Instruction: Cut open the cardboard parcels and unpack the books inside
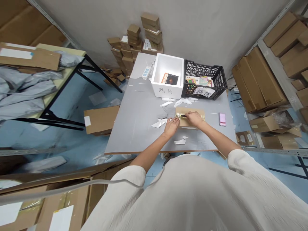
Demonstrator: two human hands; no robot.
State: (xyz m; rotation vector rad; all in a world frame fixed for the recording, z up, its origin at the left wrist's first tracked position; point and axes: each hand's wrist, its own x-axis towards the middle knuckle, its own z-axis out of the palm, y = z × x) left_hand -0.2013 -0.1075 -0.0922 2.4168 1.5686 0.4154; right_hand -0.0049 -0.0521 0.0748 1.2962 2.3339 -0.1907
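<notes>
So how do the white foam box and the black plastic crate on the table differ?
The foam box is white with solid walls; the plastic crate is black with openwork walls. The foam box has characters written straight on its front, while the plastic crate carries its characters on a white label. Both are open-topped, stand side by side on the gray table and hold printed items.

Both arms [154, 149] angle inward — left hand [172, 126] palm down, right hand [194, 119] curled.
</notes>
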